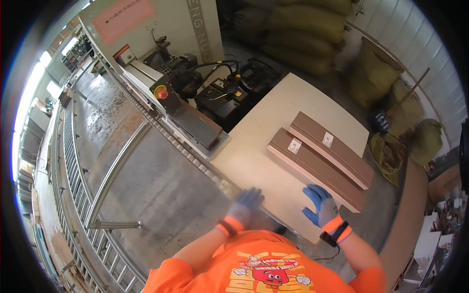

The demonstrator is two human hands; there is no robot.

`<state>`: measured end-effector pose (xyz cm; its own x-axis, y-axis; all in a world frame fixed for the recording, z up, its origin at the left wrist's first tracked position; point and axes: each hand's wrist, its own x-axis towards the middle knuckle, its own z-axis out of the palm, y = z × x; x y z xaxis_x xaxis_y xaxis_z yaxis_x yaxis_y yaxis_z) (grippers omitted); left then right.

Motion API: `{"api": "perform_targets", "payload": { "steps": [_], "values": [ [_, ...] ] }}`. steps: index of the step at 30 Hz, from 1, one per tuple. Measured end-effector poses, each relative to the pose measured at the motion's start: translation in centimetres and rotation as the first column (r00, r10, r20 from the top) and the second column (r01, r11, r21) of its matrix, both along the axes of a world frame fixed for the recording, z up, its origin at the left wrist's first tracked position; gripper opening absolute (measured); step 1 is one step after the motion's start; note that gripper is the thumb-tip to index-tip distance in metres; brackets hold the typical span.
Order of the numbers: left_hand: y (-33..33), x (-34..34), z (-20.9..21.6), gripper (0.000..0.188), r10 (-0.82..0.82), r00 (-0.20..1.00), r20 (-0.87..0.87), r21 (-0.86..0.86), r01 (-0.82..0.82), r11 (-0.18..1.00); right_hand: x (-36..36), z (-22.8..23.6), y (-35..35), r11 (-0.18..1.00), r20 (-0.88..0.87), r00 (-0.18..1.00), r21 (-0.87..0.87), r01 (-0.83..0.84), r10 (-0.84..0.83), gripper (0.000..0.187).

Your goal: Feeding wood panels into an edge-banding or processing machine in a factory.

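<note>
The left hand (245, 202), in a grey-and-blue glove with an orange cuff, lies flat with fingers spread on the near-left edge of a pale board (264, 146), holding nothing. The right hand (320, 204), gloved the same way, rests open on the board's near edge, its fingertips just beside the closer of two brown planks (312, 168). The two planks lie side by side on the right half of the board, the farther plank (337, 151) touching the first. Each carries a small white rectangular label, one (294, 145) near the closer plank's far end, the other (328, 139) on the farther plank. Beyond the board's far-left edge stands a dark machine (195, 112) with a round red button (161, 94) on a yellow ring. Behind it, a pale cabinet bears a pink rectangular sign (122, 18). Yellowish sacks (308, 24) are piled at the back.
</note>
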<state>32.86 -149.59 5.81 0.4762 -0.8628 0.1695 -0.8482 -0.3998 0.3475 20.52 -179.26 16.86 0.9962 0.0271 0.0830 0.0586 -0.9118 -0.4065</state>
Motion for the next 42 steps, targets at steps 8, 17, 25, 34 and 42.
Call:
{"api": "perform_targets", "payload": {
  "steps": [8, 17, 25, 34, 42],
  "values": [
    [1.2, 0.4, 0.5, 0.044, -0.056, 0.997, -0.061, -0.256, 0.038, 0.966, 13.4, -3.9, 7.9, 0.991, -0.006, 0.991, -0.01, -0.133, 0.133, 0.072],
    [3.7, 1.3, 4.2, 0.028, -0.053, 0.956, -0.287, -0.256, -0.023, 0.967, 22.1, -6.6, 14.0, 0.993, -0.201, 0.979, -0.111, -0.048, 0.025, 0.095],
    [3.9, 4.1, 6.3, 0.024, 0.046, 0.964, -0.261, -0.265, -0.117, 0.957, 17.2, -9.2, 10.6, 0.995, -0.069, 0.997, -0.096, 0.012, -0.019, 0.086],
    [0.6, 10.0, 4.5, 0.065, 0.236, 0.97, 0.065, -0.122, -0.227, 0.966, -3.0, -7.2, 0.8, 0.989, -0.153, 0.98, -0.095, 0.109, -0.123, 0.089],
    [-3.5, 10.4, 1.4, 0.113, 0.272, 0.961, 0.053, 0.343, -0.273, 0.899, -21.2, -11.5, -2.0, 0.717, -0.142, 0.719, 0.07, 0.693, -0.681, 0.078]
  ]
}}
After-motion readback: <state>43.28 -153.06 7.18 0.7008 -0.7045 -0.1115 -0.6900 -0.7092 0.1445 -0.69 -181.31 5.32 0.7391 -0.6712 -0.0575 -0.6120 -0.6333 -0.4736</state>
